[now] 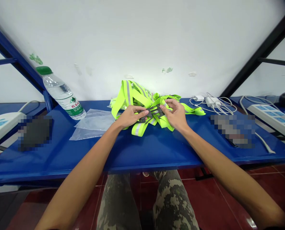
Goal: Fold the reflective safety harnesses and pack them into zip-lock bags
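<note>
Left hand [131, 115], right hand [177, 114] pinching black buckle parts [146, 114] on looped neon webbing [144, 100]; plastic bottle [63, 94] at webbing's nine o'clock.

Single head-worn view. Eye sits above the near edge of the worktop [142, 155], facing forward, tilted down. Close, wide: worktop spans the frame side to side, left hand [131, 116] and right hand [174, 115] over its middle. Wall [142, 38] behind it; floor [211, 198] below.

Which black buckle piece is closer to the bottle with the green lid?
The left buckle piece, in the left hand; the other buckle piece, in the right hand, sits farther from the bottle.
</note>
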`<state>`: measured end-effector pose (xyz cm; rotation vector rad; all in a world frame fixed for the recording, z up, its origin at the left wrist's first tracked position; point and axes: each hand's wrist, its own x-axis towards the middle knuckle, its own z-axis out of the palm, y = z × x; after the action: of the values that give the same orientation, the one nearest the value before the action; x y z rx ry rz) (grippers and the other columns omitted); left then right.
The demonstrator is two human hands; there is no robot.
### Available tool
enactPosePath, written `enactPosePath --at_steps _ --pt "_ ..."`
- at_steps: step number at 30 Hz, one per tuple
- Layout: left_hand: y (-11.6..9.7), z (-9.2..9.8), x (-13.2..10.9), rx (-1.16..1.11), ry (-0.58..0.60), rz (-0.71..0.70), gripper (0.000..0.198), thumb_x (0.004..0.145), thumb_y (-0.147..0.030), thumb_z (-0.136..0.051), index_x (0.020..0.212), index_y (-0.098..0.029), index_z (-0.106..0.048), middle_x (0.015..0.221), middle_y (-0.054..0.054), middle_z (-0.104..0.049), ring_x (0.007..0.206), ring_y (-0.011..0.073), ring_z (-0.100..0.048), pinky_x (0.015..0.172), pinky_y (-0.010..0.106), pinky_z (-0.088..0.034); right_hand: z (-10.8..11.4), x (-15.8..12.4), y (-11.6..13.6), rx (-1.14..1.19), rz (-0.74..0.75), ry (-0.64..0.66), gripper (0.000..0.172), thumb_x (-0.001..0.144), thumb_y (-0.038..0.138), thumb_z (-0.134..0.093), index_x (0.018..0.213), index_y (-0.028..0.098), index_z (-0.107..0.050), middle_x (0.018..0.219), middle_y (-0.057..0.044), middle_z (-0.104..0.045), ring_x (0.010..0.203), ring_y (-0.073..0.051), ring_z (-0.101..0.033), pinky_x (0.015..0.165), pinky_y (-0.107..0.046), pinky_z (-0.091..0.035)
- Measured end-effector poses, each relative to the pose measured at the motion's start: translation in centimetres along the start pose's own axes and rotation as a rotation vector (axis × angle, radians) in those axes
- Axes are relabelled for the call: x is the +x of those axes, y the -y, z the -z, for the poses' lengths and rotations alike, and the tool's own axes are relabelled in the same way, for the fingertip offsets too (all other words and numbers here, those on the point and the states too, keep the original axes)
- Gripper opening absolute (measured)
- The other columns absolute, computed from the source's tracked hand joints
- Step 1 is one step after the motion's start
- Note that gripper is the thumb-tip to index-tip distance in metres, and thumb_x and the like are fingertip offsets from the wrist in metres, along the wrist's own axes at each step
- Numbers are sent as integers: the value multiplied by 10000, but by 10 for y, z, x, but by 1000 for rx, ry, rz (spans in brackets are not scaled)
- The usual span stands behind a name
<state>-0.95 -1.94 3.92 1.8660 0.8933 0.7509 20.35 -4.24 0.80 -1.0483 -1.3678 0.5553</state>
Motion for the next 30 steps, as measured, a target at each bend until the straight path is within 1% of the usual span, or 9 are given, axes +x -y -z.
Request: enactPosePath --at_steps 3,6,9,12,20,24,26,28,30 --pt "2 -1 0 -11 -12 3 405 837 -498 -686 989 -128 -746 902 91 -749 801 173 -685 769 300 -551 0 -1 2 7 -35 56 385 773 520 -705 982 223 -578 1000 -79 -719 953 -242 -692 684 -349 -589" --pt "2 -2 1 -37 -22 23 399 822 -470 -712 1023 -127 -740 989 108 -749 825 183 -701 790 320 -564 -1 -2 4 -3 -72 84 434 758 574 -697 985 233 -557 999 -77 -709 961 -249 -688 713 -368 -594" --pt "1 -3 1 -105 -38 56 478 801 -427 -751 1166 -123 -695 1097 133 -727 823 181 -713 822 349 -573 -3 -3 4 18 -91 88 460 751 598 -689 994 241 -531 1002 -78 -700 962 -252 -687 727 -378 -595" --pt "1 -3 1 -137 -42 67 576 788 -420 -771 1259 -112 -645 1131 153 -709 821 185 -718 848 375 -573 -5 -5 4 65 -108 103 473 740 587 -706 1003 253 -497 987 -67 -699 932 -248 -693 742 -385 -595" --pt "2 -5 2 -141 -11 25 708 735 -475 -806 1293 -86 -607 1044 150 -720 830 202 -715 877 404 -555 -9 -12 14 127 -170 164 624 693 597 -737 1111 264 -416 949 -53 -712 793 -230 -702 698 -379 -586" --pt "-2 -9 1 -116 -10 14 626 764 -463 -781 1267 -122 -630 1084 144 -721 902 225 -712 851 387 -562 -10 -15 18 93 -169 191 668 726 636 -701 1211 280 -410 972 -55 -715 794 -238 -704 694 -392 -590" --pt "-5 -8 -1 -89 -17 4 607 766 -456 -779 1254 -123 -638 1095 145 -722 940 236 -704 843 377 -562 -7 -15 20 67 -161 211 694 749 630 -690 1279 287 -403 927 -44 -711 772 -241 -698 674 -396 -582" --pt "-10 -5 -2 -62 -13 -17 602 769 -466 -772 1246 -121 -647 1070 141 -730 940 239 -702 830 371 -561 1 -11 22 -24 -147 235 665 762 607 -697 1290 280 -458 819 -26 -693 733 -240 -683 642 -390 -561" --pt "-15 1 -3 -9 -1 -45 591 770 -494 -759 1226 -130 -669 994 125 -744 895 235 -704 800 365 -558 13 -5 28 -165 -79 178 505 777 580 -699 1150 254 -601 750 -27 -665 747 -240 -669 660 -388 -545"
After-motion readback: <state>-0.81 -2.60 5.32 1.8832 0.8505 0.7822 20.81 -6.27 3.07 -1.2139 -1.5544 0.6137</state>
